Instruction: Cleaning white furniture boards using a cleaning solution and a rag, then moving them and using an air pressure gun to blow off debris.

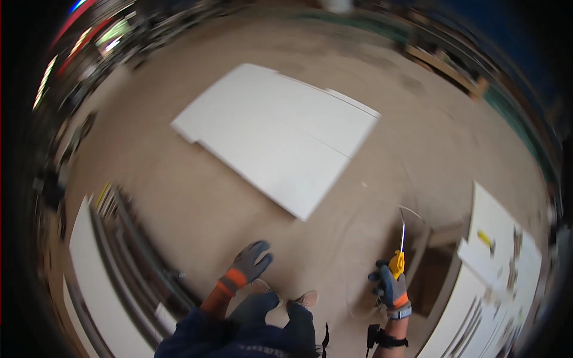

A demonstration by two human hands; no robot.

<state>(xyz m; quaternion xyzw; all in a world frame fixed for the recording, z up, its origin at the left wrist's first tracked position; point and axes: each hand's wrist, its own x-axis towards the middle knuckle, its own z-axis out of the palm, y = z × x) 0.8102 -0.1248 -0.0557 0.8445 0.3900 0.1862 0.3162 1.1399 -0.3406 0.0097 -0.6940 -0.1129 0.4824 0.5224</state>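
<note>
My right hand (391, 289), in a grey and orange work glove, is closed around the yellow handle of a tool (397, 264). A long thin metal rod points away from its handle; motion blur hides its exact kind. My left hand (252, 261), gloved alike, hangs over the floor with fingers apart and nothing in it. Ahead of both hands, large white panels (268, 131) lie stacked, slightly offset, with a thin dark line across the top one. Neither hand touches them.
At my left, dark metal bars (140, 256) lie beside a white board (89, 256). On my right, a white work surface (447, 328) carries a yellow-handled tool (485, 239) and strips. A wooden bench (447, 68) stands far right. My shoes (307, 299) are below me.
</note>
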